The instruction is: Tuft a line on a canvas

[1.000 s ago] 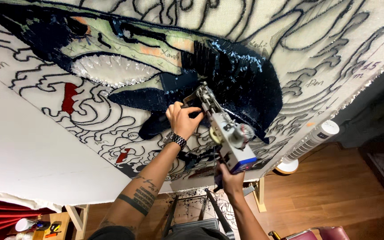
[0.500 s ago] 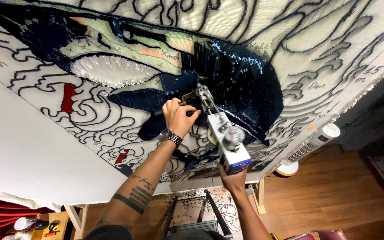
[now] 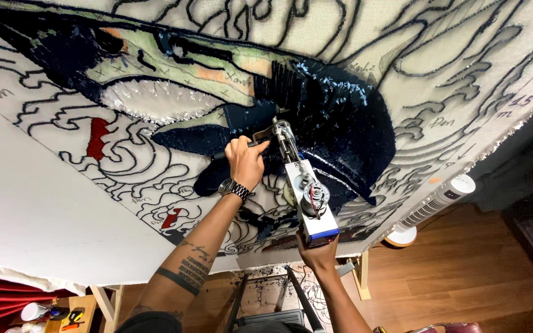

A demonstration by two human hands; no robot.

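Tufting dark-blue fill mid-canvas [image 3: 439, 80]: left hand [image 3: 245, 161] clenched on front handle [image 3: 229, 150], right hand [image 3: 317, 250] grasping tufting gun [image 3: 303, 191] base. Next likely needs steady pressure, slow travel.

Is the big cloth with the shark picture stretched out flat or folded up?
Stretched flat. The cloth spreads wide with no folds, its drawing showing all across. The left hand and right hand hold a tufting gun against it.
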